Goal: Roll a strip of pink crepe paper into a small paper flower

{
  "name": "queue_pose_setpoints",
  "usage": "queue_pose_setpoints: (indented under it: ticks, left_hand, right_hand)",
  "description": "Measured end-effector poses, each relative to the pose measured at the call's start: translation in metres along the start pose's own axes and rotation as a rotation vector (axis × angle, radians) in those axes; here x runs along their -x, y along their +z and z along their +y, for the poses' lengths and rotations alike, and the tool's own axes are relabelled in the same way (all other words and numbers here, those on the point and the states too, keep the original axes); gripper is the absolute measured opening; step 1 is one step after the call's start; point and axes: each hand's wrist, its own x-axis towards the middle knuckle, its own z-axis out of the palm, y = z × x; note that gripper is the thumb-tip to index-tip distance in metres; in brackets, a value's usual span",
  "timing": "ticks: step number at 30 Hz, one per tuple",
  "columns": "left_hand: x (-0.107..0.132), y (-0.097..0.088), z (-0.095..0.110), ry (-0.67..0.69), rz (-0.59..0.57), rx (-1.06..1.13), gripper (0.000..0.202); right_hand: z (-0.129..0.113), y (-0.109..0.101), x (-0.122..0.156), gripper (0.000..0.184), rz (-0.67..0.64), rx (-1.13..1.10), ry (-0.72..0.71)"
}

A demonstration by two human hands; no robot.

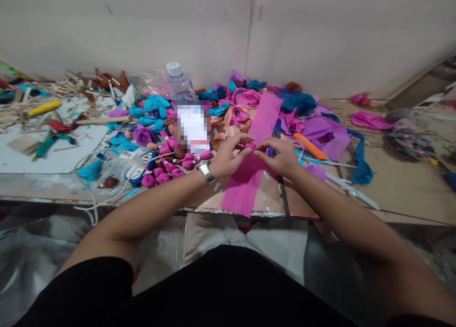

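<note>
My left hand (228, 157), with a metal watch on its wrist, and my right hand (280, 157) meet at the fingertips. Pinched between them is a small bunch of pink crepe paper (249, 147), partly covered by my fingers. Beneath both hands a long pink crepe paper strip (242, 191) runs slantwise from the table's front edge toward the back. Left of my left hand lie several tied pink paper buds (163, 177) with white bands.
A bottle (180, 82) stands behind a blurred-out bright rectangle (192, 125). Crumpled blue crepe paper (299, 102), an orange tool (309, 146), a white cable (93, 187), wooden sticks (87, 82) and green-handled pliers (48, 144) lie around. A dark pincushion-like mound (406, 139) sits far right.
</note>
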Motion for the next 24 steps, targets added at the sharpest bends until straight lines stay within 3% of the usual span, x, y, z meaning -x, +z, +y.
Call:
queue_pose_setpoints:
  ticks: [9,24]
  left_hand:
    - [0.0018,-0.0015,-0.0007,-0.01,-0.004,-0.046,0.04]
    - [0.0055,-0.0007,0.0023,0.013,-0.151,-0.289,0.039]
  right_hand:
    - [-0.0003,-0.0011,0.0004,0.023,0.012,0.045,-0.003]
    - [0.0047,0.0032,0.0026,0.02,-0.049,0.056,0.068]
